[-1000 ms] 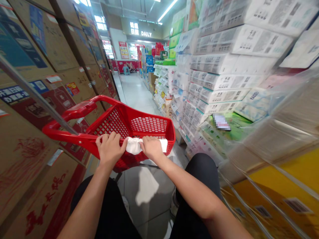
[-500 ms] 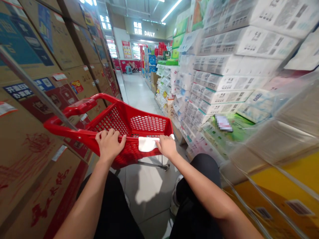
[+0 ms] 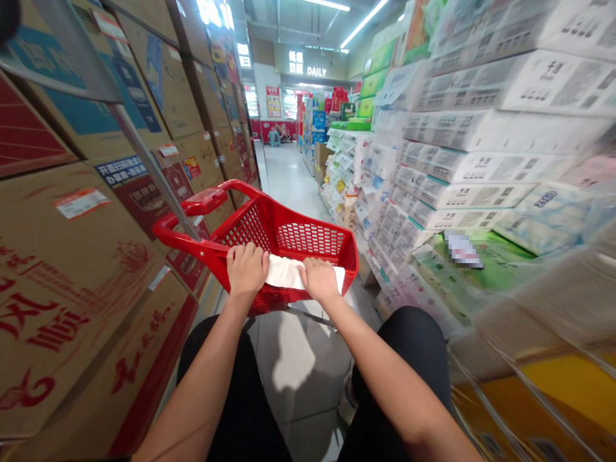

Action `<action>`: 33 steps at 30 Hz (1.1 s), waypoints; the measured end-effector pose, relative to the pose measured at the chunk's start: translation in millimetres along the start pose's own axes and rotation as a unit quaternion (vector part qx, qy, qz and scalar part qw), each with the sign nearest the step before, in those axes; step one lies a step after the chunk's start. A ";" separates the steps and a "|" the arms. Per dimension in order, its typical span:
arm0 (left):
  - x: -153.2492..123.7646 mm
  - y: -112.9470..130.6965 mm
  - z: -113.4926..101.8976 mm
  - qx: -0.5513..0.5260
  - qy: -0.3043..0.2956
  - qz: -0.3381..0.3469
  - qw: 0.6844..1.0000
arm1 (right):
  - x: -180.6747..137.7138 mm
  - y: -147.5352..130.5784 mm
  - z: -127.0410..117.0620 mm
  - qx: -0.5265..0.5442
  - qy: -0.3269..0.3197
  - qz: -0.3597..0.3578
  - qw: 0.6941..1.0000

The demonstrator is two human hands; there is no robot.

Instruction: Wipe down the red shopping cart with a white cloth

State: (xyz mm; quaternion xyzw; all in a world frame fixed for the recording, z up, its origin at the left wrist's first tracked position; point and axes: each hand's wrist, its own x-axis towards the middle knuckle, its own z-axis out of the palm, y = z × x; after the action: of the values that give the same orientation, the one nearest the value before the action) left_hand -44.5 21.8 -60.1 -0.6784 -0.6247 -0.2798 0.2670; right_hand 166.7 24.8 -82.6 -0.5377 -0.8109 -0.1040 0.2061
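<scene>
A red plastic shopping cart with slotted basket walls stands in front of me, turned at an angle. A white cloth lies draped over its near rim. My left hand is closed over the rim at the cloth's left end, its thumb and fingers against the cloth. Toward the right end, my right hand is closed over cloth and rim together, with a bit of cloth showing past its knuckles. The palms of both hands are hidden. The cart's handle is to the left, untouched.
Stacked cardboard cartons wall the left side. On the right are piled white tissue packs and a green pack. My knees flank the cart's near side. The tiled aisle runs ahead to a blue stool.
My left hand has slid right along the rim to the cloth's left end. The cloth shows more spread between my hands. The view has swung left, so the cart sits further right.
</scene>
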 end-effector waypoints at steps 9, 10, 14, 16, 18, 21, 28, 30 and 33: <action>2.4 -7.1 3.0 -0.032 -0.015 0.002 0.999 | -29.5 61.1 0.6 -0.032 0.020 0.072 0.997; 2.2 -3.9 3.0 -0.036 -0.015 0.002 0.999 | -24.3 52.7 1.9 -0.031 0.025 0.077 0.996; 1.9 12.4 2.2 -0.044 -0.021 0.011 0.999 | 6.5 1.8 6.2 -0.003 0.034 0.040 0.999; 1.6 18.5 2.2 -0.043 -0.025 0.010 0.999 | 19.3 -19.8 7.1 0.013 0.036 0.030 0.999; 1.0 20.7 2.4 -0.042 -0.025 0.006 0.999 | 25.5 -29.8 7.5 0.021 0.029 0.021 0.999; -0.3 16.9 2.2 -0.046 -0.022 0.009 0.999 | 21.5 -19.8 8.3 0.012 0.018 -0.006 1.000; 1.0 2.5 -2.4 -0.055 -0.010 0.011 0.998 | -18.2 64.8 5.7 -0.043 0.014 0.016 0.999; 2.2 3.2 -3.9 -0.049 -0.014 0.007 0.999 | -28.3 81.1 4.4 -0.047 0.021 0.028 0.998; 3.7 9.0 -6.7 -0.048 -0.021 -0.006 0.999 | -31.5 76.6 4.2 -0.046 0.051 0.056 0.996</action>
State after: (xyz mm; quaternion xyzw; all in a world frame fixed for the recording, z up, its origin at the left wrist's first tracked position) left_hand -35.6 18.9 -52.9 -0.6921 -0.6202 -0.2971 0.2192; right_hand 246.4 31.0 -104.5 -0.5853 -0.7623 -0.1567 0.2275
